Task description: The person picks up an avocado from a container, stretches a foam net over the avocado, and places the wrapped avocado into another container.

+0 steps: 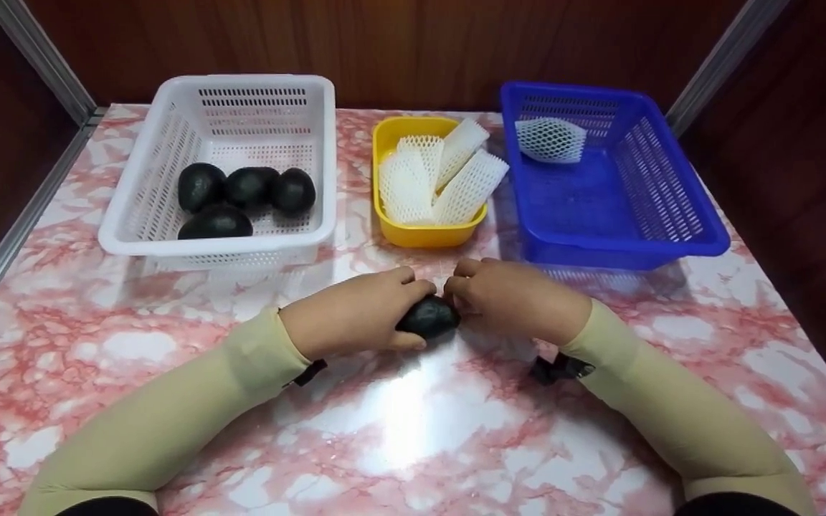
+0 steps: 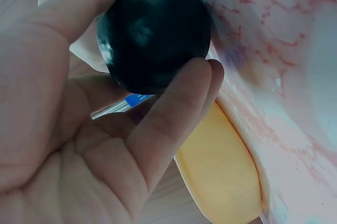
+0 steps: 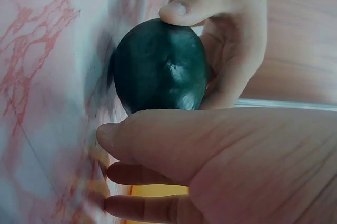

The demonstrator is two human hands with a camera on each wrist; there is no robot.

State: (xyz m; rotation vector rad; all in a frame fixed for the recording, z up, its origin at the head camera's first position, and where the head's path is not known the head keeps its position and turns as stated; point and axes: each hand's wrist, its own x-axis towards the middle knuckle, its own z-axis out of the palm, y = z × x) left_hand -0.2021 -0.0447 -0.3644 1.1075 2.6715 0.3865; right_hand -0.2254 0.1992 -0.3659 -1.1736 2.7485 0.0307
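left hand [image 1: 359, 312] pinches dark fruit [image 1: 429, 317] between thumb and fingers, on or just above table [image 1: 499, 430], near yellow tub [image 1: 427, 236]. right hand [image 1: 520, 297] beside it, fingers loose; touch unclear. best: light, even pressure, smooth skin may slip; leave 1 end free.

Front tabletop open, back row tight
The glossy red-and-white marbled tabletop [image 1: 399, 459] offers wide room between the pale-green-sleeved forearms [image 1: 162, 408]; ahead, the left hand [image 1: 359, 313], dark-green oval avocado [image 1: 433, 319] and right hand [image 1: 517, 299] bar the straight way to the rounded yellow plastic tub [image 1: 427, 236]. Slim gaps separate it from the white perforated plastic basket [image 1: 219, 247] and blue perforated plastic basket [image 1: 599, 254], a white foam-net sleeve [image 1: 474, 188] overhanging the blue side.
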